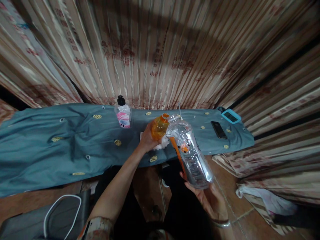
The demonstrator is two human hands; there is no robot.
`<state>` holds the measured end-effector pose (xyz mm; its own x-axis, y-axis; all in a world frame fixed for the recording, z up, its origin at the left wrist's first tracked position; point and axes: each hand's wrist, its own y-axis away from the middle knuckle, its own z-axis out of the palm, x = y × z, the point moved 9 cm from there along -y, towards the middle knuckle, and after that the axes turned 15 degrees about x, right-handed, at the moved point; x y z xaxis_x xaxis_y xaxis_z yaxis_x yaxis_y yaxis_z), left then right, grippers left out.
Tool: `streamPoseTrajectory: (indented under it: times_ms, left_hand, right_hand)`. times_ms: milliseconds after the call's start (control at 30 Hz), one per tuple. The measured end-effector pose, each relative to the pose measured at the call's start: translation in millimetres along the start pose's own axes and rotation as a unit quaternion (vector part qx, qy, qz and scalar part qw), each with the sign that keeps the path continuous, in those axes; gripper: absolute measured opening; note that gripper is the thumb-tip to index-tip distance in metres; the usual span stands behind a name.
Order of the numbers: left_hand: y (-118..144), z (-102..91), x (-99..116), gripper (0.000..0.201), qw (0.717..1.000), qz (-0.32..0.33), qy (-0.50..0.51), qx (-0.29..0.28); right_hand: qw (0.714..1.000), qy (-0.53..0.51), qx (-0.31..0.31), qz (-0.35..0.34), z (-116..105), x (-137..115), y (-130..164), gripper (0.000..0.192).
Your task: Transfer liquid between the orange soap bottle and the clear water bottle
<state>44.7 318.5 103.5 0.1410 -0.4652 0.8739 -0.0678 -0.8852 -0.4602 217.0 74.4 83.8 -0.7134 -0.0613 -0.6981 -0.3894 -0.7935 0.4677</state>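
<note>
My left hand [147,140] is wrapped round an amber see-through bottle [160,127], whose uncapped mouth points up and to the right. A white tissue [163,143] lies under it on the cloth. In my right hand [206,196] is a large clear plastic bottle [191,153] with an orange label, held near its base. That bottle is tilted, its neck close to the amber bottle's mouth. Whether the two necks touch, or any liquid passes between them, I cannot make out.
A pink-labelled bottle with a black cap [123,115] stands on the teal cloth [75,146]. To the right lie a dark phone [219,129] and a blue-framed device with a dark display [231,116]. Pleated curtains [150,60] hang behind. A white cable loop [80,203] is at lower left.
</note>
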Motion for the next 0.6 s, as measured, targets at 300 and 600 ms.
streamPoseTrajectory:
  times_ms: [300, 600]
  left_hand:
    - [4, 1.3, 5, 0.088, 1.0, -0.012, 0.017, -0.018]
    - [5, -0.2, 6, 0.085, 0.999, -0.016, -0.036, -0.002]
  right_hand:
    - [1.0, 0.016, 0.009, 0.006, 7, 1, 4, 0.056]
    - [1.0, 0.021, -0.005, 0.003, 3, -3, 12, 0.054]
